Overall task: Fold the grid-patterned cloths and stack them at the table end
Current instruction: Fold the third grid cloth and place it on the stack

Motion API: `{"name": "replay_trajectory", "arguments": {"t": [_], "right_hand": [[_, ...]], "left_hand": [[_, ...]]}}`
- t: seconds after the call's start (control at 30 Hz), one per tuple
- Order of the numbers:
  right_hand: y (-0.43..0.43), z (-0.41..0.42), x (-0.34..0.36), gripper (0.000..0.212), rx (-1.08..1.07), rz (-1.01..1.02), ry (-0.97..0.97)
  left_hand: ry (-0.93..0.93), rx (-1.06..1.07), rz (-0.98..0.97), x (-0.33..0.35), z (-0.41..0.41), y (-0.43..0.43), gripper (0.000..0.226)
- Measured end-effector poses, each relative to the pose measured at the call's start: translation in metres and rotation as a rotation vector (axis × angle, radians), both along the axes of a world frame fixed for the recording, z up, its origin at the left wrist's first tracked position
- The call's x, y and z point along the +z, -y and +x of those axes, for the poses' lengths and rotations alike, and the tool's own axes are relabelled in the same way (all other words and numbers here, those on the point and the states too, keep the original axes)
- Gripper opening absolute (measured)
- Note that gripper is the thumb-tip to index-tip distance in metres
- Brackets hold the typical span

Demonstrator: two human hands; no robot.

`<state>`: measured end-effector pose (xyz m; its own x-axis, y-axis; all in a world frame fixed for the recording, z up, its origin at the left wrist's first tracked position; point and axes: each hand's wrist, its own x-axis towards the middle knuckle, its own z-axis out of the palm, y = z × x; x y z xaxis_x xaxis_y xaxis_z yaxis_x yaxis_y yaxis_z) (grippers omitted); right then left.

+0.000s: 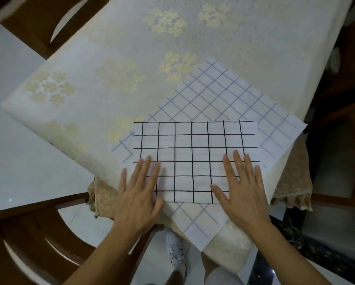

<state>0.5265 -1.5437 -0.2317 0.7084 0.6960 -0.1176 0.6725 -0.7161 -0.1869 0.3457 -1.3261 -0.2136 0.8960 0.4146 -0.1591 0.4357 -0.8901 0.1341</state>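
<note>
A folded white cloth with a bold black grid [195,153] lies flat at the near corner of the table. Under it a larger white cloth with a pale blue-grey grid [219,93] is spread open, turned like a diamond; its near tip hangs over the table edge. My left hand [139,192] rests flat on the folded cloth's left edge, fingers spread. On its right part lies my right hand [244,186], also flat, fingers apart. Neither hand grips anything.
The table wears a cream tablecloth with yellow flower clusters [131,58]. Dark wooden chairs stand at the near left [28,233] and far left [39,27]; another is on the right [347,120]. A white shoe [175,251] shows on the floor below.
</note>
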Motion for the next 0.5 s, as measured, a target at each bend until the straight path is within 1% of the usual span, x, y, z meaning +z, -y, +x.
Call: {"name": "replay_trajectory", "arguments": {"t": [0.1, 0.2, 0.27, 0.33, 0.43, 0.5], "right_hand": [[-0.025, -0.006, 0.002, 0.077, 0.035, 0.035, -0.012], [-0.024, -0.007, -0.008, 0.075, 0.058, 0.009, -0.024], [-0.004, -0.003, -0.012, 0.076, 0.044, -0.030, 0.001], [0.012, 0.003, -0.012, 0.078, 0.013, -0.045, 0.004], [0.017, 0.005, -0.008, 0.080, 0.006, -0.054, -0.009], [0.014, 0.004, -0.006, 0.082, 0.002, -0.026, -0.028]], "left_hand": [[0.048, -0.141, -0.047, -0.004, 0.041, 0.031, 0.070], [-0.026, -0.177, -0.028, -0.017, 0.052, 0.044, 0.066], [-0.069, -0.156, 0.006, -0.021, 0.035, 0.036, 0.066], [-0.068, -0.115, 0.013, -0.018, 0.011, 0.028, 0.065], [-0.046, 0.028, -0.012, -0.013, -0.018, 0.017, 0.066], [-0.022, 0.120, -0.017, -0.008, -0.020, 0.012, 0.067]]}}
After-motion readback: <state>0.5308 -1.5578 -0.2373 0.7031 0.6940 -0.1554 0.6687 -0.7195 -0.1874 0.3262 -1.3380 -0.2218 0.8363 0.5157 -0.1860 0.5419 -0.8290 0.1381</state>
